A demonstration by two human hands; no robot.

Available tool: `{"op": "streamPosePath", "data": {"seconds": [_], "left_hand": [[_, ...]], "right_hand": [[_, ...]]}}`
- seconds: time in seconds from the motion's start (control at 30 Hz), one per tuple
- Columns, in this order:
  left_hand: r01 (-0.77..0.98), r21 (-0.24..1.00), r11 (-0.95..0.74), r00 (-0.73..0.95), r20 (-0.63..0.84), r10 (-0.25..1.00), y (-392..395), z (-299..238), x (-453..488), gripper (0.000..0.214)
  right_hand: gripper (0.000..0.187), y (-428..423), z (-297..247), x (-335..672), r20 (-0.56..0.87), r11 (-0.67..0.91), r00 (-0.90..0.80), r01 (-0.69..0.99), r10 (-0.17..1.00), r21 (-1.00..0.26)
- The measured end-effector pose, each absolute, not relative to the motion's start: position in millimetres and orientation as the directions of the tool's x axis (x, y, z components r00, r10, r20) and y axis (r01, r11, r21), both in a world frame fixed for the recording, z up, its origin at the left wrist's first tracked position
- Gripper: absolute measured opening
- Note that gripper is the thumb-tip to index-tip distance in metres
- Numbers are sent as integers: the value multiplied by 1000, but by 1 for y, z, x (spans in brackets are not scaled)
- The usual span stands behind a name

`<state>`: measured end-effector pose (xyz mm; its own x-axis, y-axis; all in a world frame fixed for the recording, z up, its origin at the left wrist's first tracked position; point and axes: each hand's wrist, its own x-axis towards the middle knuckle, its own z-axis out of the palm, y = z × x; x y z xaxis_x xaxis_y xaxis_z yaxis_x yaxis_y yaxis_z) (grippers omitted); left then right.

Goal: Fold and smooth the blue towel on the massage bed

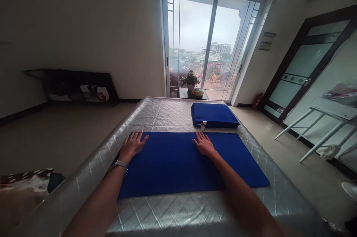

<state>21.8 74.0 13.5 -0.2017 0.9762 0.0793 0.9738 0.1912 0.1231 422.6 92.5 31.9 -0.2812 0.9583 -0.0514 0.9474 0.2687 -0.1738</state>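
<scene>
A blue cloth [175, 166] lies spread in a flat rectangle on the table, below both my arms. My left hand [134, 144] rests flat at its far left corner, fingers stretched out, with a band on the wrist. My right hand [205, 144] lies palm down on the cloth near the far edge, right of the middle, fingers extended. Just beyond the right hand sits a stack of folded blue cloth [216, 114] with a white tag [203, 125] hanging at its near side.
A silver quilted-pattern cover [164, 214] drapes the table. Past its far end stand a potted plant [190, 80] and a sliding glass door [189, 36]. To the right is a light-coloured folding table [333, 108] with a bag on it. A dark rack [80, 84] stands along the left wall.
</scene>
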Motion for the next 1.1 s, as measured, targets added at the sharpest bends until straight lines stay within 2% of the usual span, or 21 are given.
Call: {"op": "streamPosePath", "data": {"seconds": [0.17,0.3,0.5,0.63,0.73,0.83,0.9,1.0,1.1], "left_hand": [[974,139,181,-199,127,972,75,8,19,81],[972,146,186,-207,151,967,76,7,21,79],[969,114,220,-236,145,961,68,17,28,78],[973,44,227,-231,251,940,58,33,37,75],[986,80,147,-165,322,932,59,46,65,70],[988,157,-17,-25,259,966,68,50,125,66],[975,160,-156,118,225,967,74,45,177,64],[936,201,-288,255,177,951,74,31,245,73],[928,250,-277,260,99,960,68,20,269,86]], "right_hand": [[71,95,33,536,-73,61,-65,997,995,-55],[71,98,31,602,-38,-114,114,993,993,6],[73,99,30,609,-29,-145,144,989,989,-28],[73,99,27,607,-15,-155,154,985,988,-74],[73,100,25,609,-14,-160,159,983,987,-87],[73,100,25,609,-5,-152,152,984,988,-91],[73,99,25,609,-2,-148,148,985,989,-92],[72,98,26,609,-9,-148,148,985,989,-93],[72,98,26,609,-9,-146,146,985,989,-92]]}}
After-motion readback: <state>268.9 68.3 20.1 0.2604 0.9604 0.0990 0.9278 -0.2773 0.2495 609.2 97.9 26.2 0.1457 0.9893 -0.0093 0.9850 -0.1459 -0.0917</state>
